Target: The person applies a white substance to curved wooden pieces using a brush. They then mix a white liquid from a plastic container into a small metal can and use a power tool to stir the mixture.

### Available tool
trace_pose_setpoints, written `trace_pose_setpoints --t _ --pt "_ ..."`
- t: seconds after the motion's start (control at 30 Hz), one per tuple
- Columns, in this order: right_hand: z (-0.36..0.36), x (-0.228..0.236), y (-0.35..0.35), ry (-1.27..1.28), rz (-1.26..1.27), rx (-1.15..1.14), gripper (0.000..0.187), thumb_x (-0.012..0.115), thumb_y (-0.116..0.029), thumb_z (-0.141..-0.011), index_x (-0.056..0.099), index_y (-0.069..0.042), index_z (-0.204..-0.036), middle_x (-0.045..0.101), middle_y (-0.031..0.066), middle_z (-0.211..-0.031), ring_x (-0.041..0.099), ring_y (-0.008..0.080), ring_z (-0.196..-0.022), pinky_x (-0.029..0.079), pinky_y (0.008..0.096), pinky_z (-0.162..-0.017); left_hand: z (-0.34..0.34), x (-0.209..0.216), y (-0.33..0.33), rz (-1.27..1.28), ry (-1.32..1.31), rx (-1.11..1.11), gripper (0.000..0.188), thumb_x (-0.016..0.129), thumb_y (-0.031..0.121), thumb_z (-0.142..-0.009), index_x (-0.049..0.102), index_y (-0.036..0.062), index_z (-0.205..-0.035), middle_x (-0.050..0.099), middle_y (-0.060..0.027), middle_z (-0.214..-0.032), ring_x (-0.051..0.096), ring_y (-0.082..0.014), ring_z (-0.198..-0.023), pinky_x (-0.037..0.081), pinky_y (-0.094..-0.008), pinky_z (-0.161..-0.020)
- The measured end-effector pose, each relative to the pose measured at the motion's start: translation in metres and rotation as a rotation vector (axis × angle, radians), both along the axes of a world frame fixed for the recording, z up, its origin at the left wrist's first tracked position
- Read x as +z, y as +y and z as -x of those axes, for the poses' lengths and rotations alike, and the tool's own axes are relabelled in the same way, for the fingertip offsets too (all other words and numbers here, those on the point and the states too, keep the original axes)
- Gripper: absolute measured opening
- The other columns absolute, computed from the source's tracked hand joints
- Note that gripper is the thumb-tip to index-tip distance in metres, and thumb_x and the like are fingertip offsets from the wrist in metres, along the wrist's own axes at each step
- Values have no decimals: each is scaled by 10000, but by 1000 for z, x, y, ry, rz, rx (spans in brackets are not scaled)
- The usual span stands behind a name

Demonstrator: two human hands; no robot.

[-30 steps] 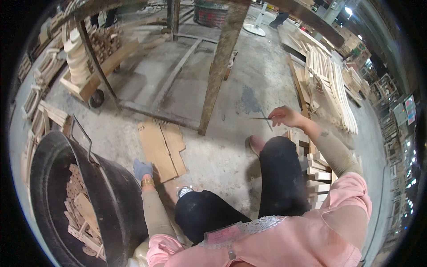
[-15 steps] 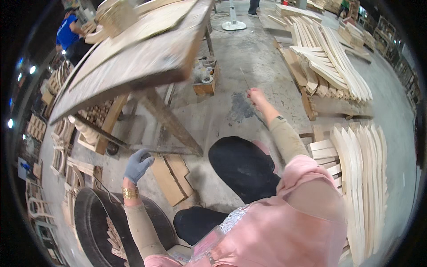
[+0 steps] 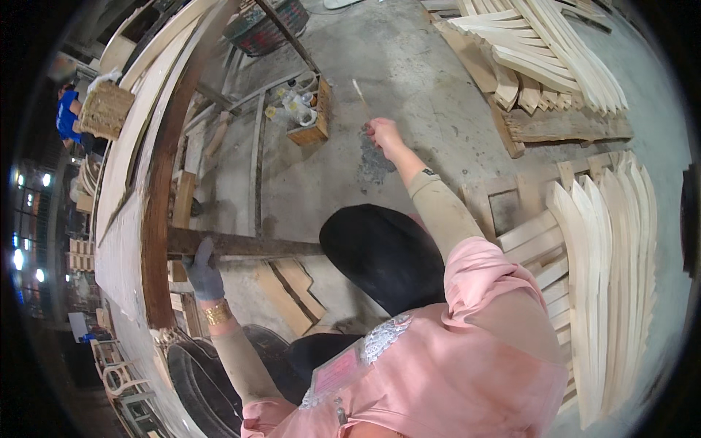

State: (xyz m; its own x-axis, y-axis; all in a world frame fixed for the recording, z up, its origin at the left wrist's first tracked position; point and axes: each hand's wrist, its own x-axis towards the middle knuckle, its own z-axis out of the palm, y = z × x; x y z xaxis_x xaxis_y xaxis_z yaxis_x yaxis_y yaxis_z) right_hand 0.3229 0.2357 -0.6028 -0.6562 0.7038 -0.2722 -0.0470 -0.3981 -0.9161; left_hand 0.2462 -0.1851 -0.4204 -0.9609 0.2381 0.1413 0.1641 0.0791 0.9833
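Note:
My right hand (image 3: 384, 137) is closed, bare, around a thin stick (image 3: 362, 96) with a pale tip, held out over the concrete floor. My left hand (image 3: 204, 276), in a grey glove, is at the dark wooden rail (image 3: 248, 244) under the worktable (image 3: 155, 248). Its visible fingers point upward, apart, and overlap the rail; whether they press on it I cannot tell. Past the rail, a small wooden box (image 3: 315, 131) of jars and bottles stands on the floor.
Curved pale wooden parts (image 3: 584, 255) are stacked along the right, with another stack (image 3: 540, 58) on a pallet farther off. A black tub (image 3: 193, 387) stands by my left forearm. Cardboard pieces (image 3: 281, 296) lie near my knees. A person in blue (image 3: 67, 117) is at far left.
The view has swung, bringing the table edge to the left. My left hand has come up to the rail under the table. The stick in my right hand shows its pale tip more clearly.

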Motion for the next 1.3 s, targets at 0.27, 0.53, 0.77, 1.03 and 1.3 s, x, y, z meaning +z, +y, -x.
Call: trace_pose_setpoints --t 0.27,0.53,0.77,1.03,1.3 --pt "-69 37 -5 -19 21 -132 187 474 -122 -828 602 -31 -930 539 27 -705 422 102 -505 340 251 -425 0 -6 30 57 188 -247 344 590 9 -772 543 -27 -1110 571 -89 -1070 544 -176 -976 434 -300 -882" --pt "-35 53 13 34 82 -227 171 497 -120 -825 607 -26 -916 538 45 -708 403 103 -509 338 261 -450 20 -23 12 74 360 -135 361 580 -23 -758 508 -64 -1110 565 -115 -1086 551 -202 -979 444 -322 -874" --pt "85 -6 99 -204 -255 -184 192 606 -181 -773 607 10 -754 580 76 -651 527 162 -586 392 338 -534 -11 -8 34 30 226 98 330 562 -27 -743 558 -8 -1072 575 -97 -1049 535 -181 -984 424 -292 -863" --pt "234 -48 153 -143 -309 -16 319 695 -292 -668 648 11 -752 629 111 -672 587 212 -623 442 331 -600 -25 7 55 231 107 320 193 480 70 -842 521 -12 -1012 556 -78 -900 567 -185 -883 467 -363 -859" --pt "372 -75 178 -374 -572 150 264 673 -236 -659 656 -31 -825 643 177 -858 620 316 -823 486 406 -726 -26 16 70 388 166 262 350 514 296 -857 495 24 -1077 572 -102 -968 552 -211 -872 441 -345 -810"
